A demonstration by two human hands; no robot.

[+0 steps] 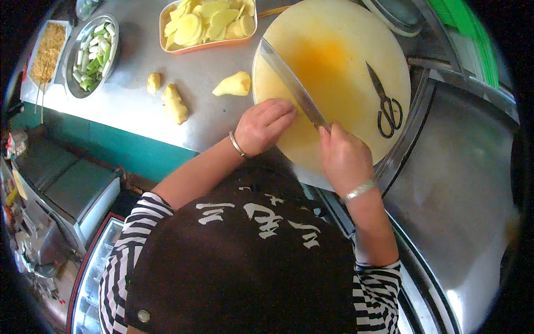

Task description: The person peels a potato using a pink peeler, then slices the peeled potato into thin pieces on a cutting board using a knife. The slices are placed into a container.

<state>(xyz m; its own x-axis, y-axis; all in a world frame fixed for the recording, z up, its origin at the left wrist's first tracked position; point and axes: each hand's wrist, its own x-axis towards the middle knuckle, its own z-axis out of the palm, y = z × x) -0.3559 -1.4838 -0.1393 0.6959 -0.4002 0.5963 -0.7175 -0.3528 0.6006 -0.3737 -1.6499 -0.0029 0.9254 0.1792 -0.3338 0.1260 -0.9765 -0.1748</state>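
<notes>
My right hand [347, 156] grips the handle of a large kitchen knife [294, 85], its blade slanting up and left over a round, yellow-stained cutting board [325, 25]. Over the board's left lower edge is my left hand [269, 121], fingers curled together beside the blade; whether they hold something small is hidden. Black-handled scissors [386, 102] lie on the right of the board. Left of the board, on the metal counter, rest a peeled ginger piece [232, 84] and two more ginger pieces [174, 104] [154, 82]. An orange-rimmed container [208, 46] of sliced ginger stands behind them.
A steel bowl [114, 54] of cut green onions and a white tray [63, 37] of brown shreds with chopsticks stand at the left of the counter [133, 112]. A metal surface [454, 167] lies right of the board, with green plastic [471, 33] at the top right.
</notes>
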